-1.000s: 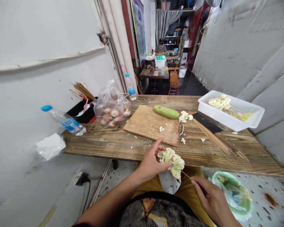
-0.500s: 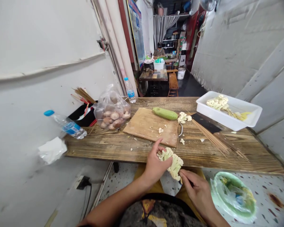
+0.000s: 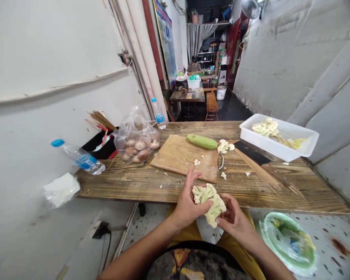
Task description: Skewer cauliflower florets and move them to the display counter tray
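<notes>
A pale piece of cauliflower (image 3: 211, 200) is held up over the table's near edge, between my two hands. My left hand (image 3: 189, 202) grips it from the left, thumb across its front. From the right, my right hand (image 3: 231, 216) closes on its lower right side with thumb and fingers; some fingertips are hidden behind it. Just beyond lies a wooden cutting board (image 3: 175, 155) with a green squash (image 3: 202, 141) along its far edge and small cauliflower crumbs on it. Another cauliflower floret (image 3: 225, 146) sits beside the board's right corner.
Right of the board, a cleaver (image 3: 252, 151) lies beside loose bamboo skewers (image 3: 259, 171). A white bin (image 3: 280, 146) holds skewered cauliflower. Left are a bag of mushrooms (image 3: 138, 144) and a water bottle (image 3: 81, 157). A green waste bucket (image 3: 268, 241) stands below. A person (image 3: 194, 65) sits far back.
My right hand has moved up along the cauliflower's right side, its fingers now spread around the edge. My left hand keeps its hold. The view has shifted slightly.
</notes>
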A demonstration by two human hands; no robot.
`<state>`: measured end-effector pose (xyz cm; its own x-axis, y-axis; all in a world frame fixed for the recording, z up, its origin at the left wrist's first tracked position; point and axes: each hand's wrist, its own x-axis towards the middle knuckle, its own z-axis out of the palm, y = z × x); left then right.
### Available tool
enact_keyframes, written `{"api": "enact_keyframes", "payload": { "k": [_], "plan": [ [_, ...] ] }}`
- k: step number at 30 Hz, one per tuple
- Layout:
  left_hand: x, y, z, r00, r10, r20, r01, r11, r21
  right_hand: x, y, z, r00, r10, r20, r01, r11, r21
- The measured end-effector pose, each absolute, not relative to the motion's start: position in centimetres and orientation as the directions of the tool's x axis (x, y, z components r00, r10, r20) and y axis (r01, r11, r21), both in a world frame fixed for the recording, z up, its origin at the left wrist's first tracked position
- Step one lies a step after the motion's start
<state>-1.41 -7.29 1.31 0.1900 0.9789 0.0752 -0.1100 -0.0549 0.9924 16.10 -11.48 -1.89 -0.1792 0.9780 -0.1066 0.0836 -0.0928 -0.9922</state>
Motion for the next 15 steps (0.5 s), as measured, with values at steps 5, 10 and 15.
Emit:
{"api": "enact_keyframes", "payload": {
  "k": [5,10,15],
  "plan": [
    [-1.8,-7.7,1.5,0.285,0.952,0.115,-0.06,-0.102,0.993,16.1,-11.2,-1.1,-0.337,0.937,-0.088,-0.138,-0.141,-0.98],
    [-1.3,-8.0,1.6,0.244,0.965,0.098,-0.048,-0.089,0.995,15.0,-11.5,-0.7,-0.161,0.984,-0.078,-0.04,-0.085,-0.996],
    [-0.5,-8.4,1.8,0.139,0.989,0.051,-0.087,-0.039,0.995,14.1,-11.6,0.3,-0.006,0.999,-0.048,0.011,-0.048,-0.999]
  ]
}}
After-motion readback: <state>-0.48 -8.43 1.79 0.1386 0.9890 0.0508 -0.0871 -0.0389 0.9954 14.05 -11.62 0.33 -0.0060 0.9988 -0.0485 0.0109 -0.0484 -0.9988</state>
